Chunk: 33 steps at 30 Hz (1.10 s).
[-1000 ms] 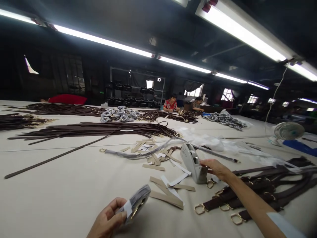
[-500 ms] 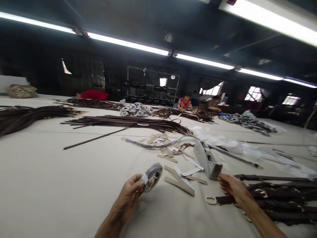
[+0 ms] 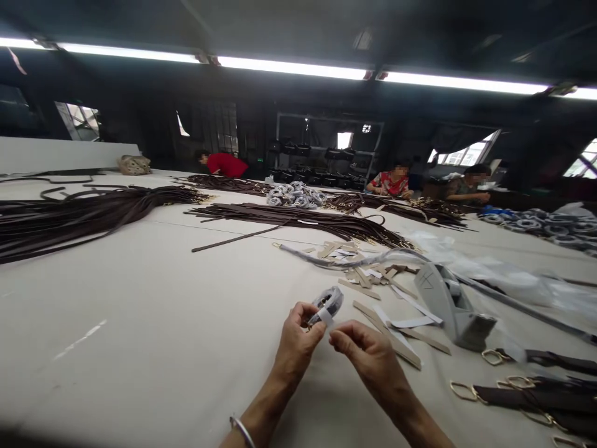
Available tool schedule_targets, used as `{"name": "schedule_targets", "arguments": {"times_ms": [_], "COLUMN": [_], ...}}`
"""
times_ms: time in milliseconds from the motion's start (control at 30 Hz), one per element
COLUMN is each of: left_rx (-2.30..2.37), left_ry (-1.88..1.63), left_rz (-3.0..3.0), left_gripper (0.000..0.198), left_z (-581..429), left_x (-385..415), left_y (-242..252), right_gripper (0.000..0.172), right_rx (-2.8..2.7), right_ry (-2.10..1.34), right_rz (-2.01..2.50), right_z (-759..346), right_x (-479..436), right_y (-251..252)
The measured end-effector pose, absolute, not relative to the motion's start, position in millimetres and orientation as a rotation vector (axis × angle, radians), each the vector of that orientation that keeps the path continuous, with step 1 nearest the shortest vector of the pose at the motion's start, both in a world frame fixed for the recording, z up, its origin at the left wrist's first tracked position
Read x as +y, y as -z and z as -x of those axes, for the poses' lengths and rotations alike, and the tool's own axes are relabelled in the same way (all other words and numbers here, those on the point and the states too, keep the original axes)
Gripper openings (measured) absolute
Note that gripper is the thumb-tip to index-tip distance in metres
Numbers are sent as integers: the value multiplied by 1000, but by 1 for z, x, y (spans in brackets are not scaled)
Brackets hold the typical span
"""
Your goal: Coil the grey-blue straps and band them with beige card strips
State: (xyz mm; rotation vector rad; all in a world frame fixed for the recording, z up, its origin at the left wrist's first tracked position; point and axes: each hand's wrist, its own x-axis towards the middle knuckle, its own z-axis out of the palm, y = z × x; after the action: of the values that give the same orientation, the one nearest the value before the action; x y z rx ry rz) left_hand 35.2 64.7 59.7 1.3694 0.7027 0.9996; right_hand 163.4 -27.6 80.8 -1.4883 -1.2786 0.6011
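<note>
My left hand (image 3: 301, 336) is closed around a coiled strap (image 3: 332, 300) wrapped in clear plastic, with a bit of gold-coloured metal showing inside. A white band (image 3: 325, 316) crosses the coil near my thumb. Just to the right, my right hand (image 3: 366, 348) has its thumb and forefinger pinched together beside the band; anything between those fingertips is too small to make out. A grey tape dispenser (image 3: 452, 305) stands on the table beyond my right hand.
Tan and white paper strips (image 3: 387, 323) lie near the dispenser. Dark straps with gold rings (image 3: 508, 395) lie at right; a plastic-sleeved strap (image 3: 321, 261) stretches behind. Bundles of dark straps (image 3: 298, 218) and wrapped coils (image 3: 296, 196) sit farther back. Several people (image 3: 392, 182) are across the table.
My right hand has left the tape dispenser's front edge and come in beside the coil. The coil, still in my left hand, has turned. The camera view has swung right.
</note>
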Motion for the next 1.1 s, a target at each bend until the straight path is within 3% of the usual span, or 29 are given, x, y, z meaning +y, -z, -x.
{"name": "schedule_targets", "arguments": {"times_ms": [233,433,533,700,833,967,1100], "left_rx": [763,511,423,343,311,295,292], "left_ry": [-985,-860,-822,-649,-512,-399,-231], "left_rz": [-1508,-1291,-1142,-981,-948,-972,-1038], "left_gripper": [18,28,31,39,44,44,41], "left_z": [-32,-34,-35,-33,-30,-31,-35], "left_x": [68,70,71,68,65,63,55], "left_y": [-57,-52,-48,-47,-48,-48,-53], "right_gripper": [48,46,51,62,54,36,19], "right_rx": [-1010,-1092,-1215,-1525,-1976,-2526,-2737], "right_ry": [-856,-825,-591,284,685,579,532], "right_rz": [1461,1495,1647,1838,1471,1184,1463], "right_z": [-175,-187,-189,-199,-213,-216,-201], "right_x": [-2,-2,-6,-16,-21,-29,-50], "right_y": [-58,-62,-65,-76,-104,-123,-119]}}
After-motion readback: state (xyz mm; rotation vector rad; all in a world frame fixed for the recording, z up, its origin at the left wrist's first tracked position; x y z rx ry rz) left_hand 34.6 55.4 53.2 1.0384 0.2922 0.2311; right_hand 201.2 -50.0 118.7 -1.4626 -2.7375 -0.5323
